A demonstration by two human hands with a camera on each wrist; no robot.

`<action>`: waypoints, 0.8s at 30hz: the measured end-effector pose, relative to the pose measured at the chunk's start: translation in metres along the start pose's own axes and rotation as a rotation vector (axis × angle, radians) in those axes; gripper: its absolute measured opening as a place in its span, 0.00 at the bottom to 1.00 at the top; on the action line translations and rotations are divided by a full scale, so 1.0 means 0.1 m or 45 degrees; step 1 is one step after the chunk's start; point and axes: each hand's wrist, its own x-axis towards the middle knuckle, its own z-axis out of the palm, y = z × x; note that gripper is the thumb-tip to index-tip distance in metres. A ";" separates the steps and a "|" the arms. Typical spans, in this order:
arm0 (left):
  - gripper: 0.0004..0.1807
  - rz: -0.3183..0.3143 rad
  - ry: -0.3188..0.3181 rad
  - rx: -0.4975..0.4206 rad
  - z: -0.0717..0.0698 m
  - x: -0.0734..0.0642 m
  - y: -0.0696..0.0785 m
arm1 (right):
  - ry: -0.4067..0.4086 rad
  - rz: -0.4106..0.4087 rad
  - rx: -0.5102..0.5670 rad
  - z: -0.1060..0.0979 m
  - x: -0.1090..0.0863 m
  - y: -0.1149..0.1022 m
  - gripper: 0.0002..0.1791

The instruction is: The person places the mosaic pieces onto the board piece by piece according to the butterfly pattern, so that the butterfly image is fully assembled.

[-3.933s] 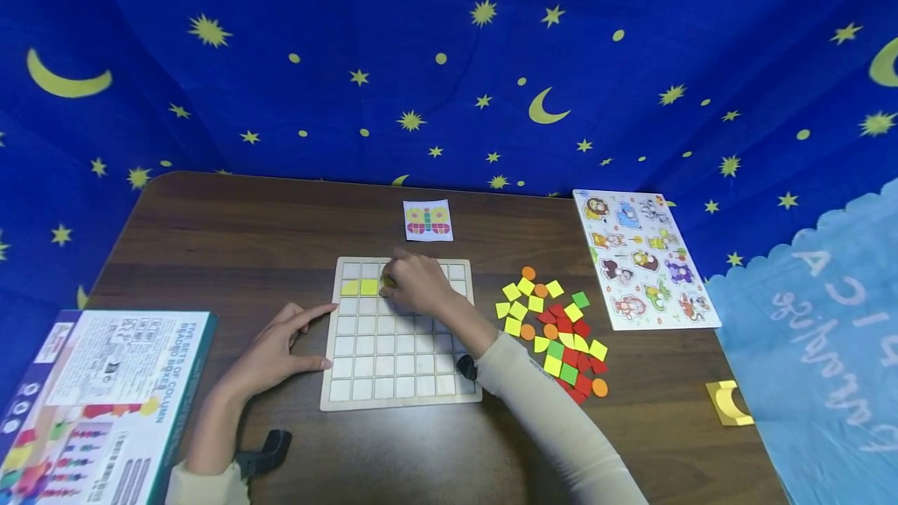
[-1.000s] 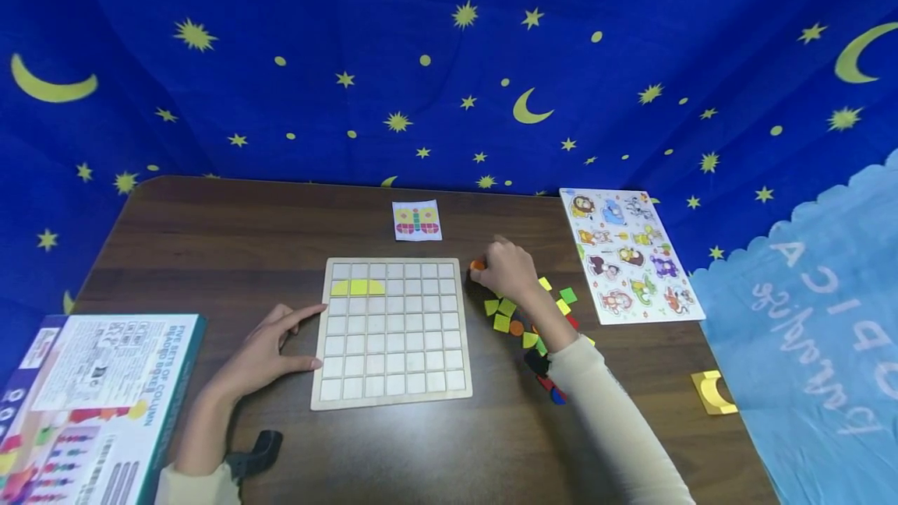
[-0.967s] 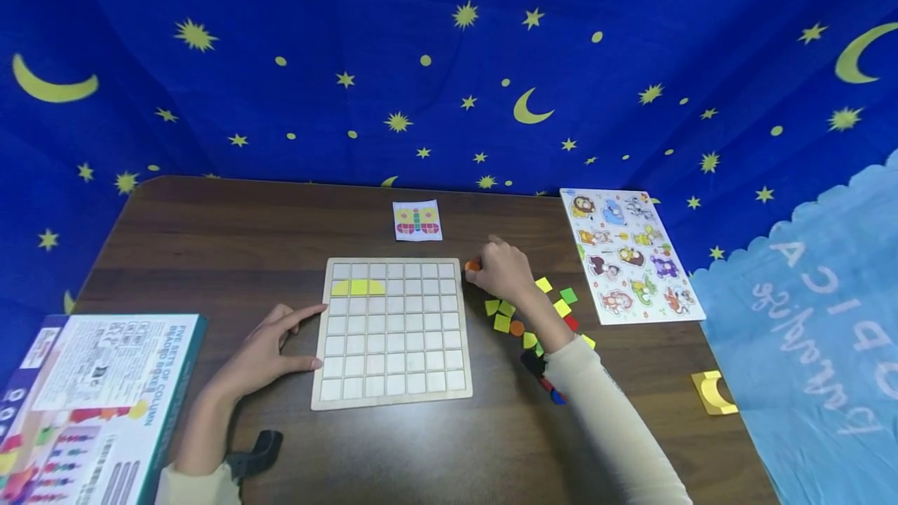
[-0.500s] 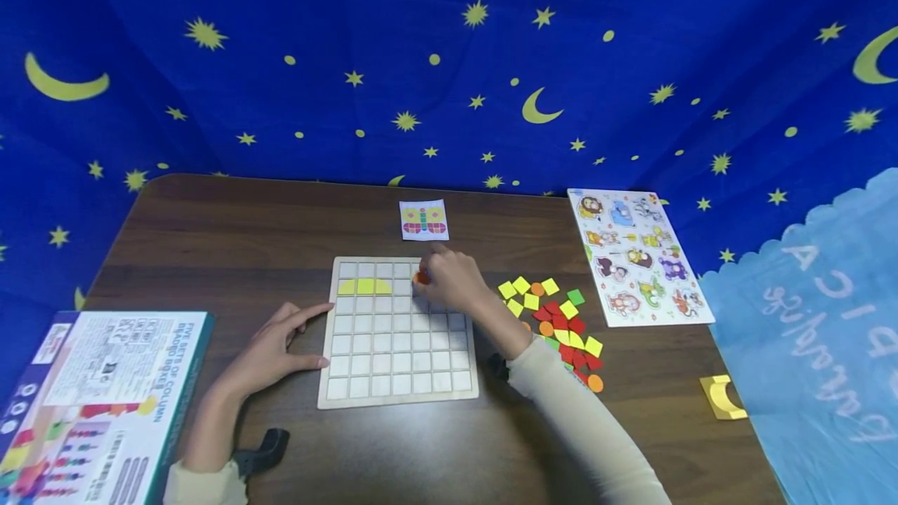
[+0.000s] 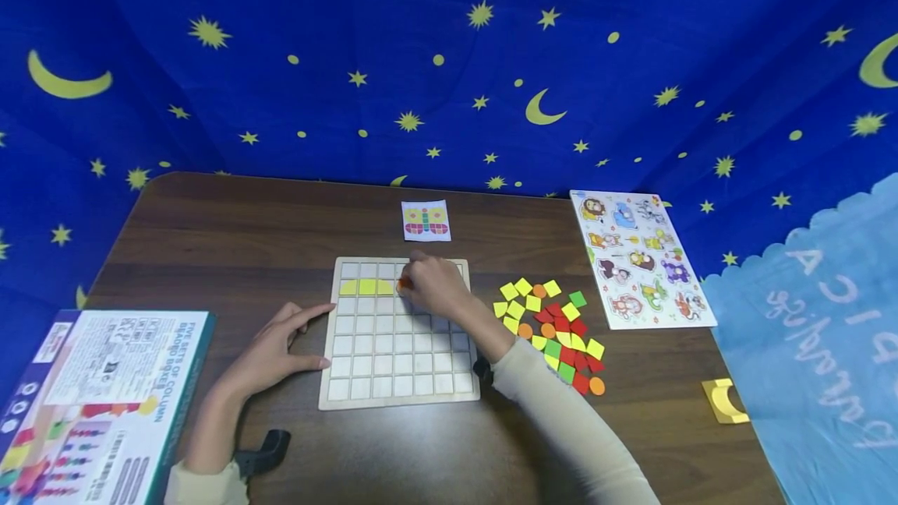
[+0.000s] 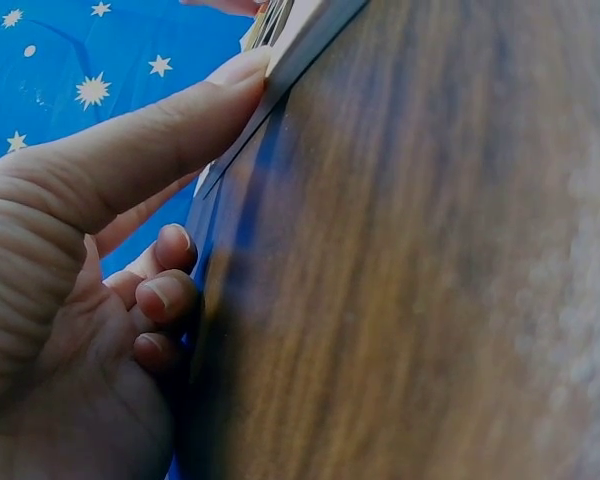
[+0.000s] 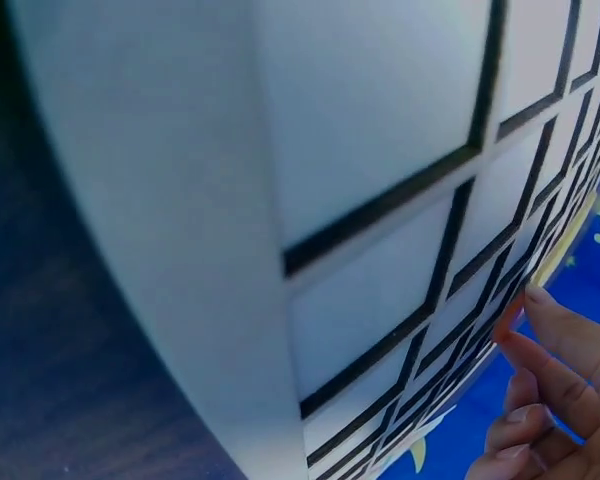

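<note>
My right hand (image 5: 436,287) pinches an orange disc (image 5: 403,285) between thumb and forefinger over the second row of a wooden grid board (image 5: 400,404). In the right wrist view the orange disc (image 7: 510,318) shows edge-on at the fingertips. Left of it in that row lie a yellow quarter-round tile (image 5: 349,287), a yellow square tile (image 5: 367,287) and another yellow quarter-round tile (image 5: 384,287). My left hand (image 5: 281,345) touches the board's left edge with forefinger and thumb; the left wrist view shows the thumb (image 6: 180,130) against that edge. Cells beneath my right hand are hidden.
Several loose tiles (image 5: 566,353) in yellow, red, green and orange lie right of the board. Behind it is a butterfly pattern card (image 5: 426,221). An animal puzzle board (image 5: 641,259) stands back right, a yellow cutout piece (image 5: 726,401) far right, a box (image 5: 112,396) at left.
The second yellow quarter-round tile now lies in the row. My right hand went to the loose tiles, took the orange disc and brought it left over the board. My left hand stayed.
</note>
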 end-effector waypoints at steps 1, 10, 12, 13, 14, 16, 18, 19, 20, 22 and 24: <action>0.45 -0.001 -0.001 0.001 0.00 0.00 0.00 | 0.005 0.006 -0.006 0.01 0.00 0.00 0.08; 0.46 -0.001 0.003 0.016 0.02 0.02 0.00 | -0.037 0.063 -0.003 -0.01 -0.02 0.02 0.11; 0.46 0.002 0.001 0.015 0.03 0.02 0.00 | -0.054 0.085 0.032 -0.03 -0.04 0.04 0.14; 0.46 0.005 0.005 0.018 0.03 0.02 0.00 | -0.058 0.094 0.045 -0.04 -0.05 0.06 0.15; 0.46 0.011 0.008 0.020 0.03 0.02 0.00 | -0.057 0.099 0.055 -0.05 -0.07 0.09 0.16; 0.46 0.021 0.012 0.026 0.03 0.02 0.00 | -0.053 0.113 0.082 -0.08 -0.11 0.14 0.17; 0.46 0.030 0.014 0.033 0.03 0.02 0.01 | -0.046 0.120 0.099 -0.10 -0.16 0.21 0.18; 0.46 0.033 0.014 0.037 0.03 0.01 0.01 | -0.034 0.124 0.105 -0.11 -0.19 0.25 0.18; 0.46 0.031 0.011 0.038 0.03 0.01 0.01 | -0.019 0.130 0.114 -0.12 -0.23 0.29 0.18; 0.46 0.030 0.008 0.044 0.03 0.01 0.01 | 0.009 0.152 0.133 -0.13 -0.30 0.36 0.17; 0.46 0.028 0.010 0.049 0.03 0.02 0.01 | 0.044 0.177 0.138 -0.14 -0.39 0.45 0.17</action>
